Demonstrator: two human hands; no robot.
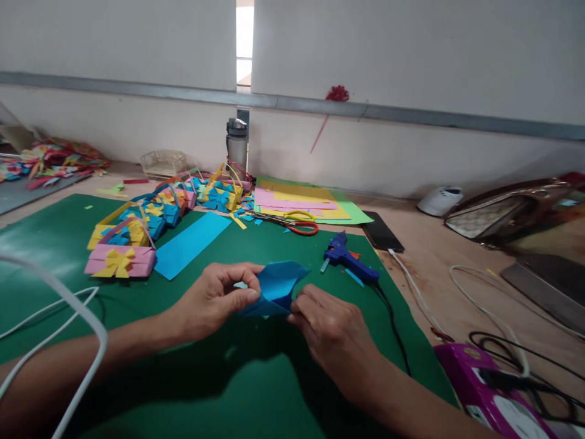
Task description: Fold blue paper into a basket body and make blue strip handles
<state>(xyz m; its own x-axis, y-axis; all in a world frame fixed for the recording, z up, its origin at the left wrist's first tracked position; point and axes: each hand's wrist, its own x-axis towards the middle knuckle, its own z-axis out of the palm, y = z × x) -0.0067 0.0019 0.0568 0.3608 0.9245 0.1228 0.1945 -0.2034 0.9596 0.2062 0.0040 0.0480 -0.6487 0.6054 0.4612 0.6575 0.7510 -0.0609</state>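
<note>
A folded piece of blue paper (280, 281) is held just above the green mat, its upper side spread like an open pocket. My left hand (228, 296) pinches its left side between thumb and fingers. On the right, my right hand (322, 317) is closed on the lower right edge of the same paper. Beyond my left hand lies a flat blue paper strip (192, 244). A blue glue gun (350, 259) rests on the mat past my right hand, with its nozzle pointing away.
Small paper baskets with bows (121, 262) stand at the left. Scissors (301, 227) lie before stacked coloured sheets (297, 198). A bottle (236, 146), phone (384, 231) and handbag (493, 213) are farther back. Cables and a purple power strip (479, 384) occupy the right; a white cable (98, 329) crosses the left.
</note>
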